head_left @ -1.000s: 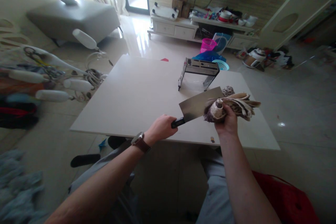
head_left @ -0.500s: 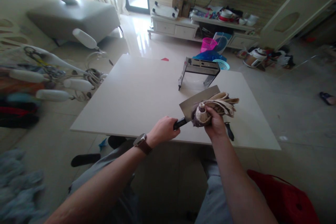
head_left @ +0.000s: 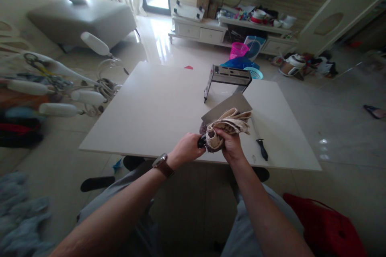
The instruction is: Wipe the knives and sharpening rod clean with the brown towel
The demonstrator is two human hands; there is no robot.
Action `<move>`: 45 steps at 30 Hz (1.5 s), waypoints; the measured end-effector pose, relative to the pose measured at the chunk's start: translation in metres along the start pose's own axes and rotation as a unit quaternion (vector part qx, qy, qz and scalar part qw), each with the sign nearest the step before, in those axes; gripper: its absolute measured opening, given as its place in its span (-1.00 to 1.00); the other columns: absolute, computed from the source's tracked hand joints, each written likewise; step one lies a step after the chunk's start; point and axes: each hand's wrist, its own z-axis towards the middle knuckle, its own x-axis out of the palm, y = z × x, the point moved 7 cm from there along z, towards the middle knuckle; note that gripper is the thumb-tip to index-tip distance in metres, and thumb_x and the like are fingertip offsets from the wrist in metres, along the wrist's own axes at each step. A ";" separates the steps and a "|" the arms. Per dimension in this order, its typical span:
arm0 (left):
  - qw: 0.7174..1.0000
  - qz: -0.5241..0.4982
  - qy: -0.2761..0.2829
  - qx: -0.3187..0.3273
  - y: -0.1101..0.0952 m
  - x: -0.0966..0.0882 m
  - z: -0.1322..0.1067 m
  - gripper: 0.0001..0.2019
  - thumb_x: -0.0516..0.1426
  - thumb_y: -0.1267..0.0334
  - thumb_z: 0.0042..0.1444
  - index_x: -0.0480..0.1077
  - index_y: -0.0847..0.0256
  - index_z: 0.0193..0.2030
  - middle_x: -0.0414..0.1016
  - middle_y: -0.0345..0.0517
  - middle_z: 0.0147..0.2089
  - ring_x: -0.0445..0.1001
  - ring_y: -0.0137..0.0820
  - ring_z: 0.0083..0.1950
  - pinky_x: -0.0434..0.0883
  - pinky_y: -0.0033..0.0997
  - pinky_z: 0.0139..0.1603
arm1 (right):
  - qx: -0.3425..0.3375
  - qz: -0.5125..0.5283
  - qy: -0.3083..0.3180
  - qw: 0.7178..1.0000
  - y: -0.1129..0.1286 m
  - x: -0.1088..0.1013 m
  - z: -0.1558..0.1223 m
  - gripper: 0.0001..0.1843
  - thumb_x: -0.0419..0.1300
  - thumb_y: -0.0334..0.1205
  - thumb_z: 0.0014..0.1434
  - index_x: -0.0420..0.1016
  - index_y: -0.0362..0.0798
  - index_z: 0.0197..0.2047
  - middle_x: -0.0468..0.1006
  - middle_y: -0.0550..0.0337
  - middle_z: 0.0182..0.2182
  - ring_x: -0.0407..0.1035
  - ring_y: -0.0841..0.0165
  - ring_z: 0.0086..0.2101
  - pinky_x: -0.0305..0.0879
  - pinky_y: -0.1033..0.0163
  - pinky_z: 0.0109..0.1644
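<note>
My left hand (head_left: 187,147) grips the black handle of a cleaver (head_left: 232,103), whose broad steel blade points away over the white table (head_left: 157,104). My right hand (head_left: 230,144) is closed on a bunched beige and brown cloth (head_left: 226,126), pressed against the blade close to the handle. A watch sits on my left wrist. A second knife with a black handle (head_left: 261,146) lies flat on the table just right of my right hand.
A metal knife rack (head_left: 227,77) stands at the table's far side. Left of the table a drying rack (head_left: 60,88) holds white bars and clutter. A red bag (head_left: 325,225) lies on the floor at lower right. Baskets and a cluttered low cabinet stand beyond.
My right hand has slid the cloth leftward along the blade, from its tip to near the handle. This uncovered the second knife on the table. My left hand stayed on the handle.
</note>
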 end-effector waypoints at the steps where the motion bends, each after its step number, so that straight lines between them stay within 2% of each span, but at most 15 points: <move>1: 1.000 0.001 -0.002 0.002 0.000 -0.001 0.000 -0.88 0.15 0.31 0.07 0.53 0.21 -0.37 0.60 0.03 -0.41 0.47 -0.36 -0.44 0.23 -0.40 -0.37 | 0.003 -0.005 0.007 1.000 0.000 0.000 0.001 -0.57 0.56 -0.30 -0.25 0.63 -0.02 -0.24 0.71 0.29 -0.27 0.58 0.29 -0.25 0.54 0.13 -0.02; 11: 1.000 -0.011 -0.017 -0.001 0.004 -0.013 0.002 -0.87 0.14 0.32 0.07 0.48 0.22 -0.46 0.51 -0.07 -0.51 0.26 -0.45 -0.53 0.11 -0.39 -0.43 | 0.030 -0.085 0.045 0.995 0.006 -0.006 0.004 -0.50 0.59 -0.31 -0.33 0.65 -0.04 -0.24 0.72 0.25 -0.28 0.58 0.27 -0.26 0.52 0.13 -0.06; 20: 0.999 -0.032 -0.024 0.001 -0.001 -0.003 0.001 -0.81 0.16 0.20 0.13 0.51 0.25 -0.40 0.56 0.00 -0.45 0.26 -0.46 -0.51 0.14 -0.40 -0.40 | 0.026 -0.027 0.001 0.999 0.000 -0.003 -0.004 -0.55 0.58 -0.32 -0.31 0.64 -0.04 -0.26 0.72 0.27 -0.31 0.58 0.29 -0.29 0.55 0.14 -0.09; 27: 0.999 -0.036 0.002 -0.012 -0.006 -0.001 -0.002 -0.88 0.16 0.30 0.03 0.44 0.22 -0.49 0.43 -0.11 -0.56 0.12 -0.49 -0.56 0.09 -0.40 -0.46 | -0.020 0.016 -0.053 0.998 0.021 -0.017 0.005 -0.57 0.55 -0.37 -0.31 0.63 -0.07 -0.28 0.71 0.30 -0.33 0.58 0.34 -0.32 0.56 0.22 -0.14; 32: 0.999 0.001 0.050 -0.020 0.001 -0.001 -0.006 -0.87 0.15 0.28 0.04 0.50 0.20 -0.45 0.47 -0.06 -0.52 0.24 -0.43 -0.56 0.11 -0.37 -0.47 | -0.047 0.073 -0.098 0.991 0.038 -0.051 0.029 -0.59 0.49 -0.41 -0.24 0.59 -0.08 -0.24 0.70 0.31 -0.32 0.58 0.38 -0.32 0.58 0.29 -0.14; 37: 0.994 0.075 0.081 -0.015 0.008 -0.001 -0.007 -0.83 0.13 0.29 0.08 0.57 0.18 -0.36 0.57 0.06 -0.41 0.46 -0.29 -0.44 0.18 -0.33 -0.42 | -0.022 0.131 -0.171 0.976 0.038 -0.084 0.047 -0.65 0.41 -0.43 -0.15 0.56 -0.08 -0.22 0.68 0.31 -0.32 0.58 0.41 -0.34 0.60 0.31 -0.16; 41: 0.985 0.155 0.069 -0.012 0.010 -0.002 -0.007 -0.81 0.12 0.27 0.10 0.58 0.14 -0.26 0.60 0.07 -0.34 0.56 -0.17 -0.31 0.24 -0.30 -0.34 | -0.023 0.131 -0.174 0.976 0.035 -0.083 0.047 -0.58 0.42 -0.45 -0.18 0.56 -0.09 -0.17 0.68 0.28 -0.28 0.59 0.40 -0.31 0.60 0.31 -0.11; 45: 0.979 0.196 0.030 -0.039 0.013 -0.007 -0.007 -0.75 0.09 0.26 0.15 0.55 0.11 -0.09 0.63 0.06 -0.28 0.59 -0.13 -0.24 0.26 -0.28 -0.30 | -0.051 0.122 -0.171 0.976 0.034 -0.078 0.045 -0.53 0.43 -0.44 -0.19 0.55 -0.08 -0.13 0.69 0.28 -0.23 0.60 0.38 -0.27 0.60 0.28 -0.07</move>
